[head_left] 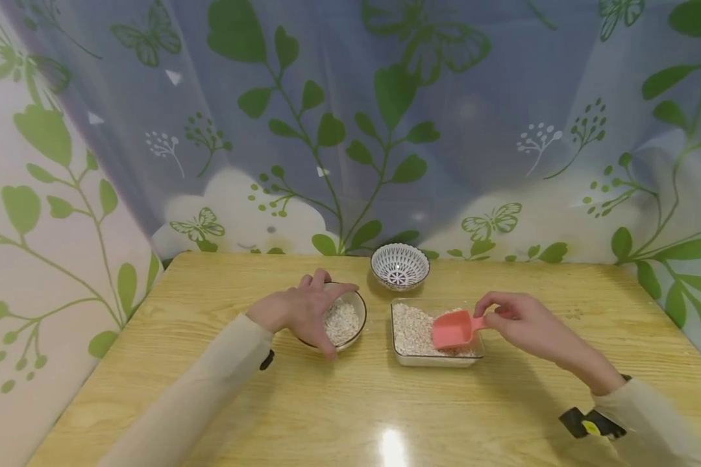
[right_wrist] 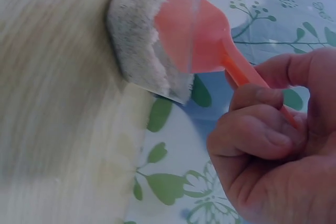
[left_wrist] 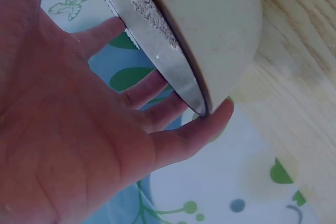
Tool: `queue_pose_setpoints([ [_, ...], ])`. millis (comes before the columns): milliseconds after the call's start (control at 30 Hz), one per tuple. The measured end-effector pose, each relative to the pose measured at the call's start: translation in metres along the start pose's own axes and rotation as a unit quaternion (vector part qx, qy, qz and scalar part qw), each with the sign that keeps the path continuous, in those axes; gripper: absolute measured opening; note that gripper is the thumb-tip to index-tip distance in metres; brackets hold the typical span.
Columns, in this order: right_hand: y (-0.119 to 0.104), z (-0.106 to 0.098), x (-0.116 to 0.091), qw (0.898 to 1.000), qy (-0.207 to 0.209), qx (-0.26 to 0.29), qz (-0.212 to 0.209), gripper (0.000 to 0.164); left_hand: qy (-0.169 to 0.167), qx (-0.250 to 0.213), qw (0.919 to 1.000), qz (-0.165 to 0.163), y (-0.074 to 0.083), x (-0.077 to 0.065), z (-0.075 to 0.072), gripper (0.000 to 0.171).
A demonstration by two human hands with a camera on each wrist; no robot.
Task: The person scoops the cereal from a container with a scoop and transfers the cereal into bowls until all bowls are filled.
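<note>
My left hand (head_left: 306, 308) spans a bowl (head_left: 360, 311) with a dark rim and steadies it, thumb at the near side and fingers toward the far rim. Oat flakes (head_left: 340, 322) lie in this bowl; the left wrist view shows its pale outer wall (left_wrist: 226, 30) and one fingertip outside the rim. In my right hand (head_left: 522, 321) is the handle of a pink scoop (head_left: 452, 329), with fingers curled round it in the right wrist view. The scoop's head rests among flakes in a clear rectangular container (head_left: 438, 361).
A patterned black-and-white bowl (head_left: 400, 267) stands behind the container, near the back edge of the wooden table (head_left: 339, 415). A leaf-printed curtain (head_left: 350, 130) hangs behind and at the left.
</note>
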State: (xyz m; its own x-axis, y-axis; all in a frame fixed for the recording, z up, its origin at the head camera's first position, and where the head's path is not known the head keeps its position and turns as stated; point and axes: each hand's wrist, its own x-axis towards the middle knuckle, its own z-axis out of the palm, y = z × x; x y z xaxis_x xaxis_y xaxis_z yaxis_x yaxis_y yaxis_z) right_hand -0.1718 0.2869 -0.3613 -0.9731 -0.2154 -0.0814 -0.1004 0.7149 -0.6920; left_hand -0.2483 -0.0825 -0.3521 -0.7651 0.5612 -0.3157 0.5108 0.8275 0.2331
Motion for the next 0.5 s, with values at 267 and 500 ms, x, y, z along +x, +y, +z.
queue_pose_setpoints([
  [267,0.008,0.009,0.003,1.000,0.005,0.018,0.019,0.016,0.016,0.026,0.9995,0.010,0.006,0.008,-0.001,0.102],
  [500,0.012,0.012,0.003,0.999,-0.003,0.031,0.018,0.017,0.022,0.045,0.9987,0.008,0.004,0.007,0.002,0.099],
])
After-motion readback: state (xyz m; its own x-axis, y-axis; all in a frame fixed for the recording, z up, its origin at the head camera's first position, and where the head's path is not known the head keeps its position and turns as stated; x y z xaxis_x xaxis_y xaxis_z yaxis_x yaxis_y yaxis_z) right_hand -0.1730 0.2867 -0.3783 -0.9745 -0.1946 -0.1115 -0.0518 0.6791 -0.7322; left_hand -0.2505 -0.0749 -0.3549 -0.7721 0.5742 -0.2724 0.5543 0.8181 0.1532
